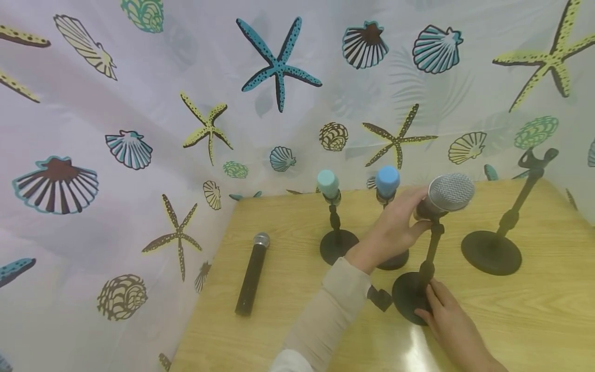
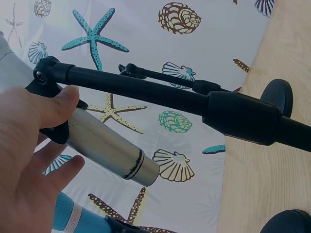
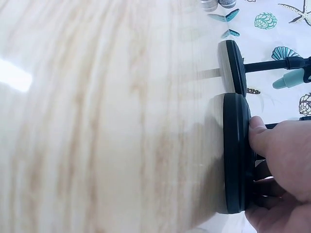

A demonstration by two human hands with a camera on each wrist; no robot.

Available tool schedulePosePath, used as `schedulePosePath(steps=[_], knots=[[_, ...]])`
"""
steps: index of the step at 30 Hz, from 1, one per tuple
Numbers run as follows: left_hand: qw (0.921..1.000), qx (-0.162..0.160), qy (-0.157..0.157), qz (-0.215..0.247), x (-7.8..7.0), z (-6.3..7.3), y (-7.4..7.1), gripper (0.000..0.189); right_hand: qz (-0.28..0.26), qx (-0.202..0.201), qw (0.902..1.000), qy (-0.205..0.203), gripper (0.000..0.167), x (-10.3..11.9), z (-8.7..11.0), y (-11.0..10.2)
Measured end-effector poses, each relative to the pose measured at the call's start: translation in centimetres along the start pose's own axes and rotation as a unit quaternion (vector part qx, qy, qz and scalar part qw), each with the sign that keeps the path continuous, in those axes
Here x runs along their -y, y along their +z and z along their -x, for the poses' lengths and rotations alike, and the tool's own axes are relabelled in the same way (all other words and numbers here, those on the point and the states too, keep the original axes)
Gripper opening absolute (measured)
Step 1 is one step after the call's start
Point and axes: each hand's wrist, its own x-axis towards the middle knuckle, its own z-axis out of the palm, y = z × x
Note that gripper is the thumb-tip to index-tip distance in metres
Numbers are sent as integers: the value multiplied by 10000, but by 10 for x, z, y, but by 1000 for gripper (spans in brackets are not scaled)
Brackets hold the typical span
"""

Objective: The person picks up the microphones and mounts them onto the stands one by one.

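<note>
A microphone with a silver mesh head sits in the clip atop a black desk microphone stand. My left hand grips it at the clip; in the left wrist view the thumb lies on the black clip, with fingers beside the silver-grey microphone body. At the foot of the same stand, my right hand holds the lower pole and round base. The right wrist view shows the thumb on the base, the other fingers curled and partly hidden.
Behind are stands holding a teal-ended microphone and a blue-ended microphone. A stand with an unfilled clip is at right. A black microphone lies at left. Near the base is a small black angular piece. A patterned curtain borders the table.
</note>
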Motion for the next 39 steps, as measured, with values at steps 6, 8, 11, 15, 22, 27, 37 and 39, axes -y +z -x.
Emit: schedulePosePath(steps=[6, 8, 11, 15, 22, 27, 37, 39], knots=[[9990, -374, 141, -204, 1, 10, 3, 60, 40, 82, 9999, 74, 74, 1, 1, 0], [9989, -441, 96, -84, 1, 15, 5, 64, 52, 91, 9999, 107, 70, 1, 1, 1], [9984, -487, -118, 256, 1, 23, 10, 66, 51, 85, 9999, 117, 66, 0, 2, 2], [9938, -530, -520, 833, -1, 33, 17, 68, 25, 123, 9998, 156, 62, 1, 2, 2], [9874, -392, -1026, 1143, -2, 53, 31, 69, 2, 177, 9998, 126, 66, 2, 2, 1], [9763, 152, -1636, 1408, -4, 66, 41, 61, 14, 204, 9996, 177, 61, 3, 1, 0], [9615, 1025, -1896, 1707, -7, 76, 63, 42, -58, 104, 9998, 141, 59, 3, 1, 0], [9585, 1112, -2008, 1688, -7, 76, 67, 39, -76, -12, 9999, 82, 62, 3, 1, 1]])
